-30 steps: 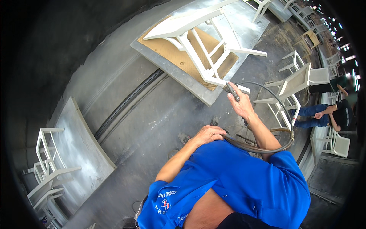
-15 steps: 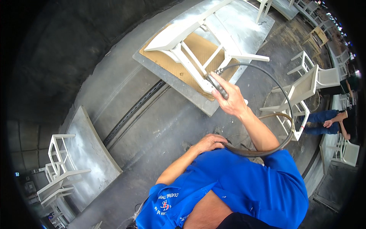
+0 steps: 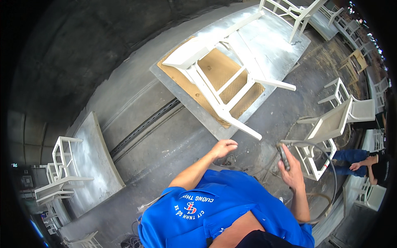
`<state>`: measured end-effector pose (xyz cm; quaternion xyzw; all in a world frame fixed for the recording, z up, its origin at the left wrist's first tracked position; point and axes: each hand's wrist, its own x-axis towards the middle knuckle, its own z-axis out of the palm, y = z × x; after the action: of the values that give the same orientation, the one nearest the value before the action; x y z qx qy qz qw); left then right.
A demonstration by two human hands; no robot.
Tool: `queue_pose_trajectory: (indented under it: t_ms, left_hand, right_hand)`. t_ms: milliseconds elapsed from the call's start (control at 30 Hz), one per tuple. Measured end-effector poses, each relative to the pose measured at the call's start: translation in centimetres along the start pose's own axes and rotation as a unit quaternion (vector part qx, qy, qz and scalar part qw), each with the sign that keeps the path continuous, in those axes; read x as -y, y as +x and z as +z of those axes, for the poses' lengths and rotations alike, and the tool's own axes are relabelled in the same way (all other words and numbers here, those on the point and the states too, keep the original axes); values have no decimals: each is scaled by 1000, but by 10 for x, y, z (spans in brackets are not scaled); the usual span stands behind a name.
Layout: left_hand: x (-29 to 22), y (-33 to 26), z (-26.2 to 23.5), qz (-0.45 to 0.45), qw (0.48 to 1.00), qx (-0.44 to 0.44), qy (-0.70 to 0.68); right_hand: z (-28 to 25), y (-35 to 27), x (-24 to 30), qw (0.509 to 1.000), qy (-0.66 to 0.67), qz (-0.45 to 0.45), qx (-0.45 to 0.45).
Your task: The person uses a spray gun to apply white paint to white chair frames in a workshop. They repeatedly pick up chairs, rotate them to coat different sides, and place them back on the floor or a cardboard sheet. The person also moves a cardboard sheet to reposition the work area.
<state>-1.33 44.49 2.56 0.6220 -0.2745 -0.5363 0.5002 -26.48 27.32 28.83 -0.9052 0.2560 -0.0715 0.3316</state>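
Note:
My right hand (image 3: 294, 175) is wrapped round a dark hand tool (image 3: 283, 158) with a grey hose (image 3: 333, 165) running from its top and looping down by my forearm. The tool's exact kind I cannot make out. My left hand (image 3: 224, 148) is empty, fingers stretched out, just below the near corner of a grey table (image 3: 285, 51). On that table a white chair (image 3: 240, 124) lies tipped over on a brown pad (image 3: 216, 66). One of its legs sticks out past the table edge, between my two hands and a little beyond them. Neither hand touches the chair.
A slotted dark rail (image 3: 144, 127) runs along the floor to the left. Another grey table (image 3: 93, 165) holds white chairs (image 3: 66, 182). More white chairs (image 3: 326, 122) stand at the right, near a person in jeans (image 3: 351, 159). Hose lies on the floor.
My right hand has drawn back from the chair, down and to the right, with the tool. My left hand has risen from my waist toward the table corner. The chair's near leg has swung outward.

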Motion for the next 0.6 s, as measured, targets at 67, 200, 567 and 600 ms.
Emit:
queue_pose_trajectory:
  t_ms: [67,200,567,600]
  left_hand:
    - [6,10,-33,-54,991,-77,-93]
    - [1,31,-123,-61,955,-232,-175]
    - [-29,150,-383,-64,887,-388,-241]
    - [-25,159,-388,-71,891,-379,-238]
  right_hand:
    - [-6,-14,-1,996,-32,68,58]
    - [-18,-21,3,952,-89,221,191]
    - [36,78,69,916,93,386,-57]
    - [33,95,78,907,139,378,-124]
